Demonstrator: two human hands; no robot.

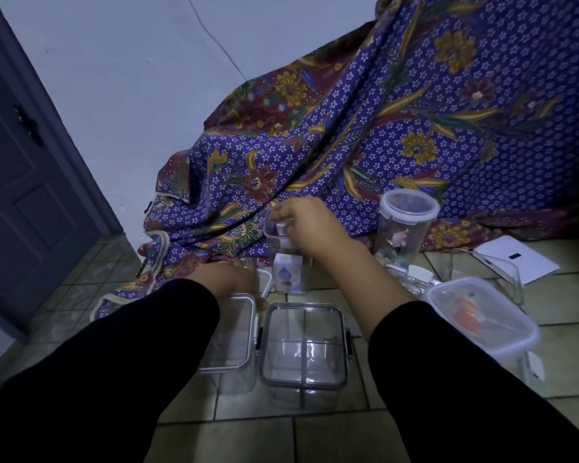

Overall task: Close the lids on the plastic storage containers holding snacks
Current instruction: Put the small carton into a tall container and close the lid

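Several clear plastic containers stand on the tiled floor. My right hand (310, 228) rests on the rim of a tall open container (286, 262) with a white packet inside, fingers curled over its top edge. My left hand (233, 279) lies on a flat white-rimmed lid (264, 284) behind a lidded square container (233, 342). A second square container (303, 349) with a grey-edged lid sits in front of me. A round lidded jar (406, 225) stands at the right. A rectangular lidded box (482, 315) holds orange snacks.
A purple floral cloth (398, 121) drapes over something behind the containers. A white sheet or device (518, 262) lies at the right, beside an open clear container (512, 282). A dark door (24, 182) is at the left. Loose lids and clips lie near the jar.
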